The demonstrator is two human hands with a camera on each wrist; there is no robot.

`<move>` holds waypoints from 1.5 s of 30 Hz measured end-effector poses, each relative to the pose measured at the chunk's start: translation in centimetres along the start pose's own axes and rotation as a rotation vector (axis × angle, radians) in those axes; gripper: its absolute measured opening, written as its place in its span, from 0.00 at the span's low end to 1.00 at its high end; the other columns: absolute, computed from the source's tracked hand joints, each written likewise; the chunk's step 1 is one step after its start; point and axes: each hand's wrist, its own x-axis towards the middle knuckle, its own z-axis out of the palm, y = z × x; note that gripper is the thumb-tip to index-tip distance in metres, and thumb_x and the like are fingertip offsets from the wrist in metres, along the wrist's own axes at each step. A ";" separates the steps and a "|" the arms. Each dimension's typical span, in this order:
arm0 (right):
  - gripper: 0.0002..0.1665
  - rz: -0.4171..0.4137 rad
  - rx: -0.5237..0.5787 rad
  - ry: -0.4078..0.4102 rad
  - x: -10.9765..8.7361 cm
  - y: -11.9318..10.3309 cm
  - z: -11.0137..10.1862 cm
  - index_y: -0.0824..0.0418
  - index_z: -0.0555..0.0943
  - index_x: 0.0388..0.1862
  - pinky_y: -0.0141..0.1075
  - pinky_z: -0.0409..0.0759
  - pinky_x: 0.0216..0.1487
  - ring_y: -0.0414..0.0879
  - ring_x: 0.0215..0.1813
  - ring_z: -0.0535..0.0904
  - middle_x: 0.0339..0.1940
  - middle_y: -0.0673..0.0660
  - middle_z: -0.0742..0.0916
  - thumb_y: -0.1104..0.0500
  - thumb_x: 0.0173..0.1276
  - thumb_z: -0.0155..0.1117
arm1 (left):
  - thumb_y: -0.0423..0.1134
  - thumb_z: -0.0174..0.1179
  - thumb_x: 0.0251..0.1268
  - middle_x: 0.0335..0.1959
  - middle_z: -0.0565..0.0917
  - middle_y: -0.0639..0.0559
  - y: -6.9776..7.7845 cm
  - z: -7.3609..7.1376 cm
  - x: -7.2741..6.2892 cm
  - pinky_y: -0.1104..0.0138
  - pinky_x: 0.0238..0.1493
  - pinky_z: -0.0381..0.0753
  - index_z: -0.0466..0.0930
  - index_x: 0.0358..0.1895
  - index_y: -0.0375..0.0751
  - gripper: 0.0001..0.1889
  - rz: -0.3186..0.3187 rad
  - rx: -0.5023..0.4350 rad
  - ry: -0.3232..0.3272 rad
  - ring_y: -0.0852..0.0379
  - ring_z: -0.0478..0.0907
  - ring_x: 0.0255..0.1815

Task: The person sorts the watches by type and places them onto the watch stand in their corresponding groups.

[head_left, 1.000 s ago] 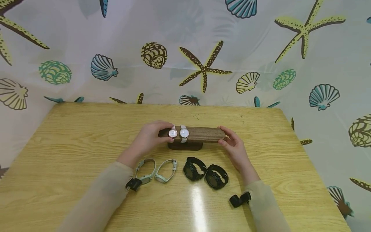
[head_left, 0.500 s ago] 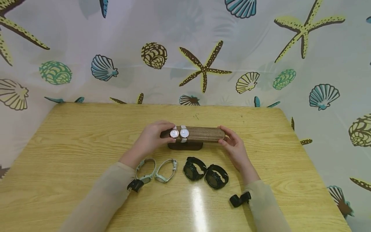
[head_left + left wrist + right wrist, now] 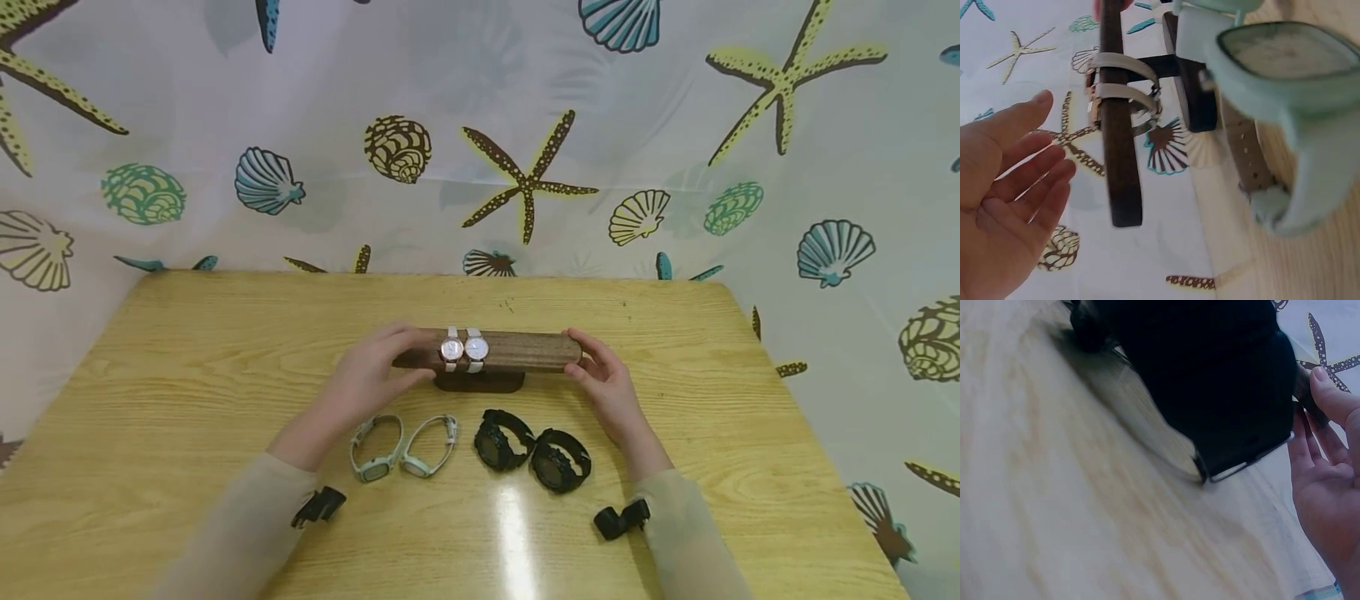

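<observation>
A dark brown wooden watch stand, a bar on a low base, stands mid-table. Two white-strapped wristwatches with round faces, the left one and the right one, sit side by side round its left half. My left hand is by the bar's left end, thumb and fingers spread. In the left wrist view that hand holds nothing and is apart from the bar. My right hand pinches the bar's right end between thumb and fingers.
Nearer to me lie two pale mint watches, one on the left and one beside it. Right of these are two black watches, one touching the other. A shell-patterned cloth hangs behind the wooden table.
My left hand has let go of the left white-strapped watch, after sliding it slightly right toward the other, and has drawn back left. My right hand has stayed at the bar's end.
</observation>
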 end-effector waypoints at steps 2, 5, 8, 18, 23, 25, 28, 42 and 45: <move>0.30 -0.001 0.000 0.000 0.0 0.0 0.0 0.64 0.67 0.69 0.37 0.75 0.57 0.53 0.62 0.70 0.68 0.59 0.70 0.69 0.68 0.59 | 0.36 0.69 0.58 0.45 0.82 0.48 0.0 -0.6 -1.3 0.57 0.48 0.79 0.80 0.52 0.36 0.18 0.038 0.012 -0.065 0.51 0.78 0.46; 0.30 -0.001 -0.001 -0.001 0.0 -0.1 0.0 0.64 0.67 0.69 0.37 0.75 0.56 0.53 0.61 0.70 0.68 0.59 0.70 0.69 0.68 0.59 | 0.37 0.67 0.59 0.39 0.83 0.50 -0.2 -1.2 -3.2 0.61 0.41 0.80 0.82 0.47 0.36 0.14 0.067 0.020 -0.216 0.54 0.79 0.40; 0.30 0.000 -0.005 -0.003 0.0 0.0 0.0 0.64 0.67 0.69 0.37 0.75 0.56 0.53 0.61 0.70 0.68 0.59 0.70 0.69 0.68 0.59 | 0.40 0.67 0.60 0.35 0.81 0.54 -0.5 -1.3 -4.7 0.65 0.37 0.80 0.82 0.44 0.36 0.13 0.030 -0.017 -0.350 0.58 0.77 0.36; 0.30 0.000 -0.018 -0.001 0.0 0.1 -0.1 0.63 0.67 0.69 0.36 0.75 0.57 0.52 0.61 0.70 0.68 0.59 0.70 0.69 0.69 0.59 | 0.36 0.71 0.53 0.27 0.76 0.61 -1.4 -0.7 -6.8 0.70 0.30 0.75 0.81 0.34 0.43 0.08 -0.053 -0.073 -0.459 0.64 0.71 0.29; 0.30 -0.006 -0.027 -0.012 0.0 0.1 -0.1 0.62 0.67 0.69 0.36 0.75 0.57 0.52 0.61 0.70 0.69 0.58 0.70 0.68 0.69 0.59 | 0.34 0.68 0.56 0.20 0.69 0.61 -1.6 -0.3 -6.9 0.71 0.23 0.66 0.76 0.25 0.47 0.09 -0.021 -0.016 -0.464 0.66 0.63 0.23; 0.30 -0.009 -0.033 -0.015 0.0 0.1 -0.1 0.61 0.67 0.70 0.36 0.74 0.57 0.52 0.62 0.70 0.69 0.59 0.69 0.67 0.69 0.59 | 0.34 0.67 0.58 0.20 0.69 0.61 -1.7 -0.3 -6.9 0.70 0.23 0.65 0.77 0.26 0.47 0.08 -0.064 -0.014 -0.450 0.65 0.63 0.22; 0.30 -0.008 -0.026 -0.013 0.0 0.2 -0.2 0.61 0.67 0.70 0.36 0.75 0.57 0.52 0.62 0.70 0.69 0.58 0.69 0.67 0.69 0.60 | 0.36 0.65 0.61 0.24 0.74 0.60 -2.2 -0.5 -6.7 0.67 0.27 0.69 0.81 0.32 0.45 0.02 -0.188 -0.029 -0.389 0.63 0.68 0.26; 0.31 -0.010 -0.010 -0.017 0.0 0.2 -0.1 0.60 0.68 0.69 0.36 0.74 0.57 0.52 0.62 0.70 0.69 0.59 0.69 0.65 0.68 0.61 | 0.48 0.57 0.69 0.45 0.82 0.39 -4.1 -2.7 -3.9 0.57 0.41 0.79 0.78 0.55 0.32 0.23 -0.497 -0.239 0.087 0.45 0.79 0.44; 0.30 -0.008 -0.011 -0.019 0.0 0.2 -0.1 0.61 0.67 0.69 0.36 0.74 0.57 0.52 0.62 0.70 0.69 0.58 0.69 0.66 0.69 0.61 | 0.52 0.57 0.69 0.49 0.81 0.37 -4.2 -2.6 -3.1 0.56 0.45 0.79 0.75 0.60 0.32 0.27 -0.564 -0.352 0.125 0.45 0.79 0.46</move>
